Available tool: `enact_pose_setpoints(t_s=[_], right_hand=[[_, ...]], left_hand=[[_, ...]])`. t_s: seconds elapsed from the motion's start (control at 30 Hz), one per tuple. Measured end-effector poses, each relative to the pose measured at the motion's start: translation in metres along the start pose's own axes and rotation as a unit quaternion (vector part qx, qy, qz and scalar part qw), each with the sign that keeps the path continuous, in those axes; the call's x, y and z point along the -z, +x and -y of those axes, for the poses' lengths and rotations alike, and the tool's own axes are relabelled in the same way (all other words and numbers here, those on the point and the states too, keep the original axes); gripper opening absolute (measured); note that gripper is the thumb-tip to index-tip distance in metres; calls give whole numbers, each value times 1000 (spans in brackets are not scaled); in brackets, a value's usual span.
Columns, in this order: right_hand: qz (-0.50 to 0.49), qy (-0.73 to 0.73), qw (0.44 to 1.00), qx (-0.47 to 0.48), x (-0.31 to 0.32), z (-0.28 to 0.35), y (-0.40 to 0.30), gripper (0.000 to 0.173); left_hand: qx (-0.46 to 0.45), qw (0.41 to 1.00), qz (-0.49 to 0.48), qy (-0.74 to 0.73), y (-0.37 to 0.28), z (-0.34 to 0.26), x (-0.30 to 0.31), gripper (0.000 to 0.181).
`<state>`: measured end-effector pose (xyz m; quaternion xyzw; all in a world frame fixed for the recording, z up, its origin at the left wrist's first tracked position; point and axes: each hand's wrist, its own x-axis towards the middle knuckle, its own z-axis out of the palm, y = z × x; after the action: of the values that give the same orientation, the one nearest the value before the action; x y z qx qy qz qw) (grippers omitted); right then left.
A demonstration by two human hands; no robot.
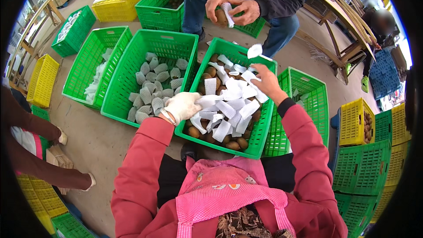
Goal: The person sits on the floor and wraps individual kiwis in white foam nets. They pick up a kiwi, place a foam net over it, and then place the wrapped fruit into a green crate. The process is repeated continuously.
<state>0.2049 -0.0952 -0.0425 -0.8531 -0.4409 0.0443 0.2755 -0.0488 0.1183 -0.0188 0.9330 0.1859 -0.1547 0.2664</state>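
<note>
A green plastic crate (268, 124) stands before me, with brown kiwifruit (233, 145) under a loose layer of white foam net sleeves (227, 109). My left hand (183, 105), in a white glove, is over its left rim with its fingers closed on one foam sleeve (209, 100). My bare right hand (268, 81) reaches over the right side, fingertips at more sleeves; whether it grips one is unclear. Just beyond it, a white foam sleeve (254, 51) shows at the far rim. To the left, another green crate (148, 38) contains many sleeved fruits (155, 86).
Opposite, a person's hands (233, 10) hold a kiwifruit and a foam sleeve. A green crate with foam (96, 62) is at far left, another green crate (307, 105) at right. Stacked crates (360, 165) rise at my right. Another person's legs (43, 148) are at left.
</note>
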Motion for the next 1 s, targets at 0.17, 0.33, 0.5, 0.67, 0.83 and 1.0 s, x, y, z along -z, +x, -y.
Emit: enact_pose_setpoints(t_s=[0.17, 0.33, 0.5, 0.67, 0.83, 1.0], right_hand=[[93, 152, 984, 26, 9, 54, -52, 29], [45, 252, 967, 7, 21, 104, -80, 43], [-136, 17, 959, 249, 18, 98, -82, 28], [-99, 118, 979, 135, 22, 92, -91, 28], [124, 458, 864, -170, 33, 78, -85, 27], [-18, 282, 959, -31, 26, 71, -97, 20]], left_hand=[[-79, 957, 23, -278, 0, -21, -14, 40], [-117, 943, 42, -307, -10, -45, -20, 38], [-99, 880, 61, -460, -7, -52, -39, 30], [-100, 895, 29, -435, -12, -80, -34, 29], [-164, 908, -101, -373, 1, -88, -55, 39], [-120, 925, -95, -349, -2, -111, -45, 58]])
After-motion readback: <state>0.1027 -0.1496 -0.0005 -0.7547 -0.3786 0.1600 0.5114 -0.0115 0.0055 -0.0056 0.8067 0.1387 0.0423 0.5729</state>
